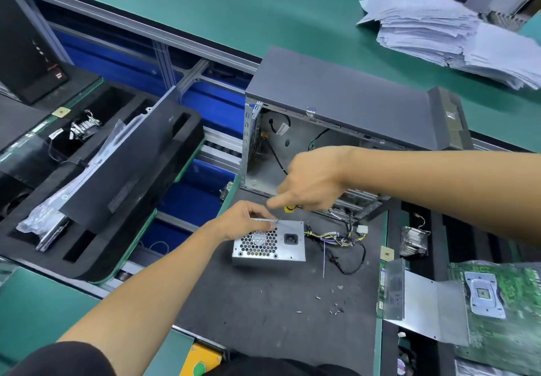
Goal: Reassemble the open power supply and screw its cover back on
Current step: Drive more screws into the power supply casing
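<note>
A silver power supply (288, 251) stands on the dark mat, its honeycomb fan grille and power socket facing me, its cable bundle (336, 238) trailing to the right. My left hand (248, 220) grips the unit's top left edge, thumb on the front face. My right hand (310, 181) holds a screwdriver with a yellow handle (290, 208); its tip meets the top edge of the unit beside my left thumb. Several loose screws (333, 308) lie on the mat in front.
An open grey computer case (336, 106) stands right behind the power supply. A motherboard (503, 302), a metal plate (421, 305) and a heatsink (412, 241) lie at the right. Foam trays with parts sit at the left. Paper stacks (448, 30) lie far right.
</note>
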Available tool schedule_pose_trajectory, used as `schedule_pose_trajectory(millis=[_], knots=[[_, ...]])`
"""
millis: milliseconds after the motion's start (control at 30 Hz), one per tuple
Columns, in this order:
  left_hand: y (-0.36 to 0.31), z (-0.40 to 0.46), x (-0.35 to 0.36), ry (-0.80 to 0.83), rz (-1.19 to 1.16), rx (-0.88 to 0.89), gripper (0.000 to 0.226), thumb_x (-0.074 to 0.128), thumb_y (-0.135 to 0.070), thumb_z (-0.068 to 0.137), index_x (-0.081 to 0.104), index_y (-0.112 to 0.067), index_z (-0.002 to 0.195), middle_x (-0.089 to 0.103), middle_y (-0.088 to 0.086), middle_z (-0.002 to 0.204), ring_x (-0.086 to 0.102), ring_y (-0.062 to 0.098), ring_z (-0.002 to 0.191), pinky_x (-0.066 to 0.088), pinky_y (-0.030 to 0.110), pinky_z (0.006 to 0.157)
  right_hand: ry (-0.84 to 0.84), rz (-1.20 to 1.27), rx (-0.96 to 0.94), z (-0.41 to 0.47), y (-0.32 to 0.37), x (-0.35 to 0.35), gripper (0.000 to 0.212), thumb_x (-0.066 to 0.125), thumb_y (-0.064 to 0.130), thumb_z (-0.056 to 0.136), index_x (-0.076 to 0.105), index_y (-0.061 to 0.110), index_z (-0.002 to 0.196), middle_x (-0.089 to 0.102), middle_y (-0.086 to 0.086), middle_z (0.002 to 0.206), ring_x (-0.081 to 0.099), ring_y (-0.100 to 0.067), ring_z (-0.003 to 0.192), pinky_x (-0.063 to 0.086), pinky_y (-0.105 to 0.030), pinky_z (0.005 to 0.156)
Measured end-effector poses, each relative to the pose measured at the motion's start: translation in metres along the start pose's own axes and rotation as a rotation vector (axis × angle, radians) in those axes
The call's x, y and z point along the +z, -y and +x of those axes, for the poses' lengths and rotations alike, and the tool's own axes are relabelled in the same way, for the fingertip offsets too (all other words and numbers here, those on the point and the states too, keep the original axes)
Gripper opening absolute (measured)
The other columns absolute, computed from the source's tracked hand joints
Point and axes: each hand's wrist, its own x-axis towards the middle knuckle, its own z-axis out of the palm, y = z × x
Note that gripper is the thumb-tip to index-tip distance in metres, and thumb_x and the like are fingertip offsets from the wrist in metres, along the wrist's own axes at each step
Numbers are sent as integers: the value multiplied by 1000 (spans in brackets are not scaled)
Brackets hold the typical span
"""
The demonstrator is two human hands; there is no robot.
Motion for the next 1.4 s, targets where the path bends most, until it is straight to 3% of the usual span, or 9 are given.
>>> schedule_pose_trajectory(millis=[67,267,367,567,767,833,1067,1200,1400], knots=[[0,1,0,-3,0,5,43,89,-55,68,82,-26,99,79,2,100,71,11,92,56,24,84,-22,54,14,3,7,0,26,46,22,89,33,30,110,59,0,72,46,-31,51,39,-34,49],[2,1,0,3,-12,11,42,89,-56,66,82,-26,95,79,0,95,71,8,85,53,18,77,-221,797,989,25,25,14,23,50,8,79,33,18,66,42,-3,61,43,-32,61,27,-30,48],[2,1,1,12,-7,4,41,89,-56,68,83,-27,95,79,0,96,72,8,87,54,19,78,-240,1016,1144,17,22,13,25,55,7,77,35,13,64,46,-7,52,47,-29,51,30,-26,43],[-1,-1,0,17,39,-30,30,86,-50,74,82,-32,98,79,-5,98,73,7,89,54,19,79,-35,337,652,-6,17,7,15,58,37,85,58,25,93,63,4,80,56,-25,68,47,-33,61],[-3,0,-2,46,20,-77,33,87,-47,74,83,-30,101,79,-2,103,73,7,93,54,21,86,87,-105,-16,-8,4,-3,27,40,18,96,26,25,118,52,-5,87,42,-30,51,49,-42,59],[-4,0,-2,52,19,-87,35,87,-50,72,83,-29,100,79,-3,103,72,6,92,54,22,87,13,-30,24,-3,6,0,19,45,21,97,33,26,112,55,-3,80,32,-25,46,37,-36,49],[-2,2,-2,55,18,-104,38,87,-53,69,83,-28,97,79,-1,100,72,8,91,53,25,85,-129,1012,1063,17,14,9,15,53,7,84,44,12,73,60,-9,61,60,-32,53,42,-28,48],[-3,3,-2,53,0,-108,42,88,-54,67,83,-26,97,79,1,99,72,8,90,53,23,84,-149,586,705,6,13,2,21,63,27,82,45,20,75,50,6,48,49,-7,43,29,-25,45],[-6,2,-3,72,7,-121,33,87,-50,71,83,-28,96,80,-2,99,71,6,91,52,23,85,63,-123,37,4,-3,-8,23,36,37,97,32,24,116,56,-3,91,46,-32,57,48,-40,60]])
